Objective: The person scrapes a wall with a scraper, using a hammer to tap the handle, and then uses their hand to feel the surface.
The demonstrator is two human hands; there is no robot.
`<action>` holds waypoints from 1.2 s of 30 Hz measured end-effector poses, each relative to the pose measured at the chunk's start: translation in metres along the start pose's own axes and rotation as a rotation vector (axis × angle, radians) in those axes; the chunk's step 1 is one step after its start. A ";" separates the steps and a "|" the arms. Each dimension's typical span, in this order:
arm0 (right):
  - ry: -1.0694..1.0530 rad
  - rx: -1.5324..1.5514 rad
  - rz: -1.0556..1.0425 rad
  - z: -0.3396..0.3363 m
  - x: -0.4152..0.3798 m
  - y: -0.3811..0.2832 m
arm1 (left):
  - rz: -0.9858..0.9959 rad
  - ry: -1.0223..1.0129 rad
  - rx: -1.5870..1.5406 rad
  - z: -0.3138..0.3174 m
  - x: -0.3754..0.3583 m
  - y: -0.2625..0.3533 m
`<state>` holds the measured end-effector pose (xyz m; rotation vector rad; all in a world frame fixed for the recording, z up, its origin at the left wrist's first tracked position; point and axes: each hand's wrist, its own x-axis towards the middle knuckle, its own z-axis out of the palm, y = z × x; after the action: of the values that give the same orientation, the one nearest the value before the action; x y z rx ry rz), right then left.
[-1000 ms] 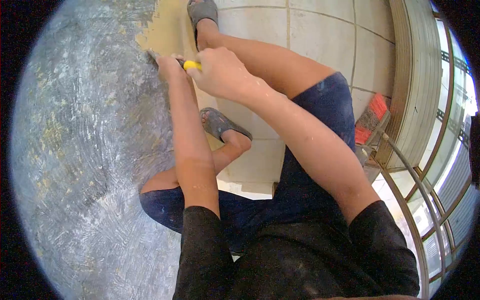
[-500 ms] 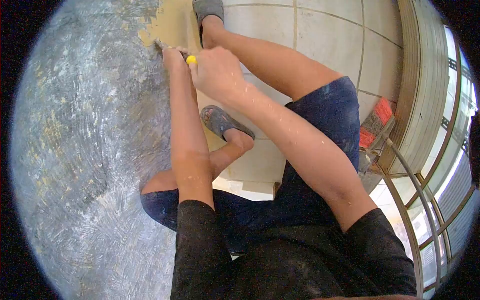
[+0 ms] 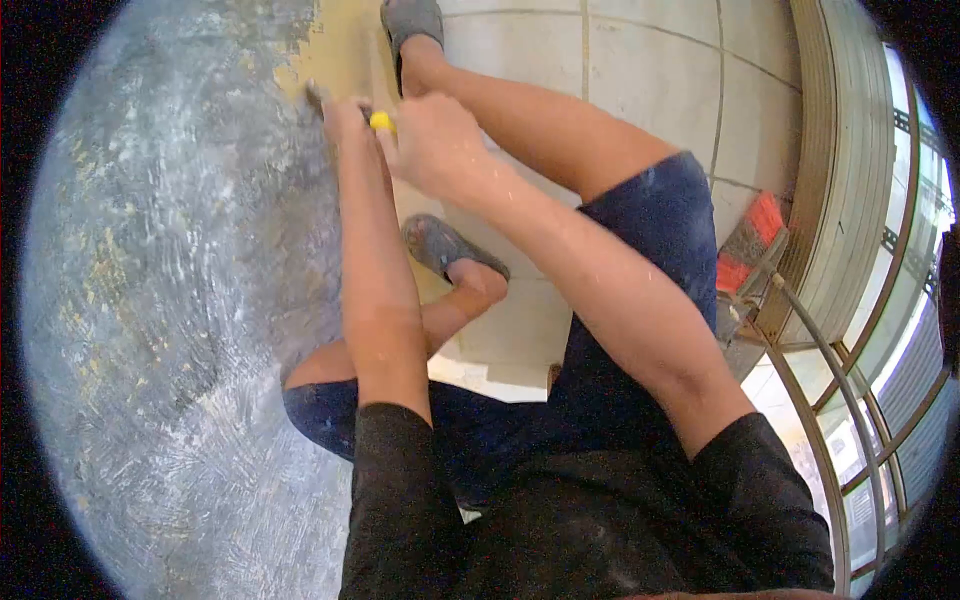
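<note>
Both my hands grip a scraper with a yellow part on its handle (image 3: 381, 121). My left hand (image 3: 345, 119) is wrapped round it close to the blade (image 3: 314, 96), fingers closed. Behind it, my right hand (image 3: 438, 140) is closed round the handle end. The blade touches or nearly touches the mottled grey wall (image 3: 200, 260), at the border of a bare yellowish patch (image 3: 343, 45). Most of the handle is hidden by my fingers, and the blade's exact shape is blurred.
My sandalled feet (image 3: 415, 22) rest on the white tiled floor (image 3: 650, 70), close to the wall. A red-bristled broom (image 3: 752, 240) with a long handle leans at the right. Beyond it run a door frame track (image 3: 820, 150) and glass panels.
The blade and both hands have shifted very slightly down and left along the wall. My grip on the scraper is the same.
</note>
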<state>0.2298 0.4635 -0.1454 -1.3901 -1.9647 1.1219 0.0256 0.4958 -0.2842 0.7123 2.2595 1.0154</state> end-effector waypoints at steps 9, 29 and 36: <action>0.020 -0.068 -0.041 0.012 0.010 0.009 | -0.406 0.090 -0.579 0.013 -0.019 0.055; 0.040 -0.058 -0.082 0.009 -0.001 -0.003 | -0.261 0.097 -0.547 0.003 -0.030 0.048; -0.029 -0.090 -0.109 -0.002 -0.021 -0.020 | -0.385 0.053 -0.775 -0.021 -0.044 0.044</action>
<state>0.2285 0.4423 -0.1260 -1.3012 -2.1077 1.0207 0.0530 0.4819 -0.2267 -0.0770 1.7157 1.5536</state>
